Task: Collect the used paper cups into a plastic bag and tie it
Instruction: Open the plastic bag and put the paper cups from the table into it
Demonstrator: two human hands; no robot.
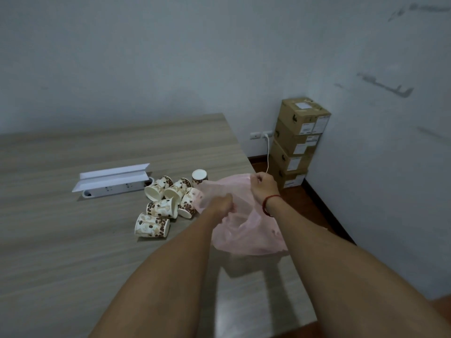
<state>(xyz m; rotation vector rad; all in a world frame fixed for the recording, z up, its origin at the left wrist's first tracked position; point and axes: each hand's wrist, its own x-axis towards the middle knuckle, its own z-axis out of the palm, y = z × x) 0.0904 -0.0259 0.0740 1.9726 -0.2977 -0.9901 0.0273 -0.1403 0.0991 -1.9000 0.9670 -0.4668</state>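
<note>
Wood-grain table (73, 252) w/ a white power strip (114, 189) well left of both hands, its white flap lid (112, 175) tilted up. Stack of cardboard boxes (296, 142) on floor in corner beyond R hand, wall outlet (262, 135) + white cable (268, 152) just beside them. Nothing lies betw. hands and cups; only the bag's own edge overlaps the nearest cup. Paper cups, coffee-bean print, cluster just left of L hand (222, 204), seven visible. Six lie on their sides: two far ones (158, 187) (177, 189) w/ mouths toward camera-left, long axes running away toward wall; one (189, 202) touching bag edge, mouth toward camera, partly veiled by pink film; middle cup (162, 208) lying crosswise, mouth to the right toward L hand; nearest cup (151, 225) also crosswise, apart from the rest, mouth direction unclear. One cup (199, 177) stands inverted, base up, beyond L hand. Pink plastic bag (246, 228), translucent, sits betw. the hands and sags below them onto table nr right edge; long axis runs roughly from far cluster side toward camera; no cups visible inside. L hand closed in a fist, bunching bag film at its left rim. R hand (264, 189) higher + farther, fingers pinched narrow on bag's upper rim, lifting it. Red cord bracelet (269, 203) on R wrist. Bag mouth looks spread betw. the two grips, though blur hides the exact opening.
</note>
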